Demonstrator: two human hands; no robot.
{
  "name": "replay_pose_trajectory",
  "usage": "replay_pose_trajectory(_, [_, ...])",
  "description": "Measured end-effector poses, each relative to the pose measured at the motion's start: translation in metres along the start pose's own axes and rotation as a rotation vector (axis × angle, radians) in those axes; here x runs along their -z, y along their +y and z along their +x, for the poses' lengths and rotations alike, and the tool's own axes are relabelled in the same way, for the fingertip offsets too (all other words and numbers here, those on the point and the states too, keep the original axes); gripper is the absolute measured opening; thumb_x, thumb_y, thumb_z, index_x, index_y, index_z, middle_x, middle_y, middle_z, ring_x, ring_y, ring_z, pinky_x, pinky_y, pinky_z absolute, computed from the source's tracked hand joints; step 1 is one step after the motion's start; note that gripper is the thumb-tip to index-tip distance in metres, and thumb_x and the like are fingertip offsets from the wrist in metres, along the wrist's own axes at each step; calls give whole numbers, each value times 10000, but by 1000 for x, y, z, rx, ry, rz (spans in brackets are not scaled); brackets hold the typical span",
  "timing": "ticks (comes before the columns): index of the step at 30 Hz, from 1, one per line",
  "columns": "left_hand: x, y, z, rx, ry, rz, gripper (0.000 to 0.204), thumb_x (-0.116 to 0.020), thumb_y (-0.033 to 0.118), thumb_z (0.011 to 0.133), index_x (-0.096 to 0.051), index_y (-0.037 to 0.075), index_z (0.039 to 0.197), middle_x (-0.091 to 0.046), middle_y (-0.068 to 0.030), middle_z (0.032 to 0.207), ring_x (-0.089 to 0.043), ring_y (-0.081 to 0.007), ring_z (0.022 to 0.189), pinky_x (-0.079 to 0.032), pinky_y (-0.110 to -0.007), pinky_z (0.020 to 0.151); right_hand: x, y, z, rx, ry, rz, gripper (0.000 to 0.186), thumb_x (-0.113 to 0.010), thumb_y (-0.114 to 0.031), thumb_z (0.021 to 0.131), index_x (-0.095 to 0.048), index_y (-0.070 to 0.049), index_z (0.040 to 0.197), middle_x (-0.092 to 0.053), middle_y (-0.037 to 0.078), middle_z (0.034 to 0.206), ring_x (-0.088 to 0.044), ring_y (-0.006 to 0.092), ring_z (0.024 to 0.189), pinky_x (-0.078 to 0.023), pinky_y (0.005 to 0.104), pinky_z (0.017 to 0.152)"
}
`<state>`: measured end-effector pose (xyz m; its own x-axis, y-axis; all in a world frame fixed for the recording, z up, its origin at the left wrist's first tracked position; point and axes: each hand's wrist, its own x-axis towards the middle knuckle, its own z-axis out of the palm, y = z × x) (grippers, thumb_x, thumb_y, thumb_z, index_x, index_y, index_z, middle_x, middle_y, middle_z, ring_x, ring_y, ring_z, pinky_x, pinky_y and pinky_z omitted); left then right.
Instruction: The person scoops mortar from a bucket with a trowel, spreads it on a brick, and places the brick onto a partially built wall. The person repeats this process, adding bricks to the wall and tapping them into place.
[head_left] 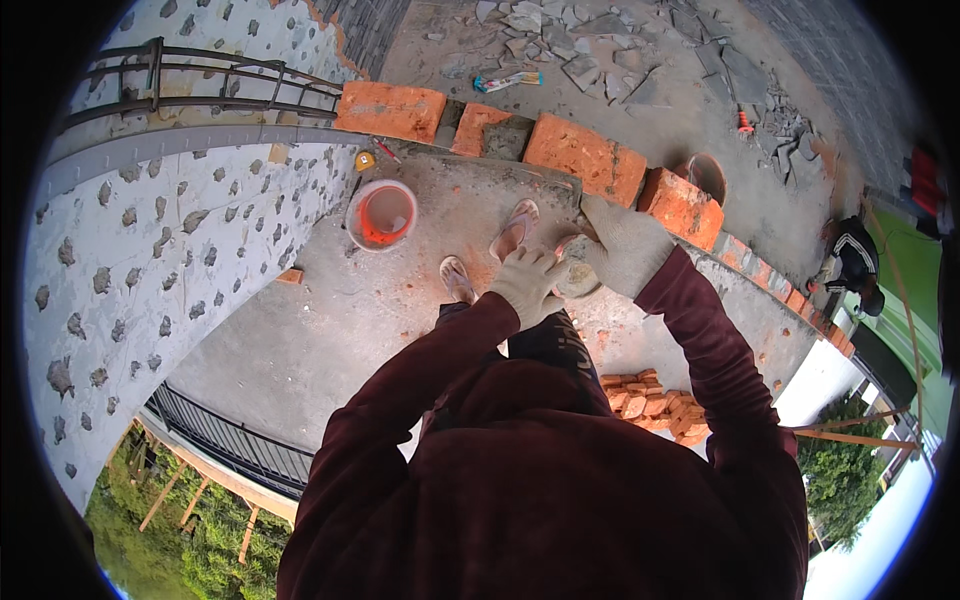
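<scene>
Both of my hands wear pale work gloves and meet beside the low brick wall. Between them is a round, mortar-grey thing [578, 278]; its kind I cannot make out. My left hand [527, 286] has its fingers curled at the near-left edge of it. From the right, my right hand [632, 246] is closed against its other side, with most of the fingers hidden. This hand is by a gap in the row, between an orange brick [585, 158] on the left and another brick [683, 208] on the right.
A bucket [354, 215] with an orange inside stands left of my feet. Beside it lie a yellow tape measure [364, 160] and a red pencil-like stick [386, 150]. Stacked bricks [655, 405] lie near my right side. Beyond the wall are another bucket [706, 176], broken slabs [583, 72] and a crouching person [853, 258].
</scene>
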<state>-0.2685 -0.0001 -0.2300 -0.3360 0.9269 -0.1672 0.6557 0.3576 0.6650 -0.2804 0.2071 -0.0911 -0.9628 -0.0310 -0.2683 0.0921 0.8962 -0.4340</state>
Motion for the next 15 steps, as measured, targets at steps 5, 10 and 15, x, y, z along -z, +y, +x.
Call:
replay_pose_trajectory(5, [-57, -33, -137, 470, -840, -164, 546, -510, 500, 988, -627, 101, 1341, -622, -159, 1355, -582, -335, 1268, -456, -478, 1048, -147, 25, -48, -270, -169, 39, 414, -582, -323, 972, -545, -11, 1240, -702, 254, 985, -693, 427, 929, -545, 529, 767])
replay_pose_trajectory(10, [-147, -61, -261, 453, -841, -162, 571, -451, 541, 1017, -611, 134, 1384, -500, -177, 1505, -510, -399, 1347, -420, -488, 1119, -182, 41, -38, -447, -173, -57, 426, -561, -384, 1009, -549, -15, 1223, -691, 268, 1139, -689, 431, 1029, -542, 525, 878])
replay_pose_trajectory(15, [-144, -25, -248, 566, -696, -153, 730, -552, 622, 949, -492, 157, 1509, -451, -189, 1540, -385, -430, 1442, -364, -507, 1173, -156, 88, -51, -456, -76, -107, 407, -583, -381, 989, -575, -36, 1206, -714, 257, 1047, -682, 441, 1022, -537, 524, 881])
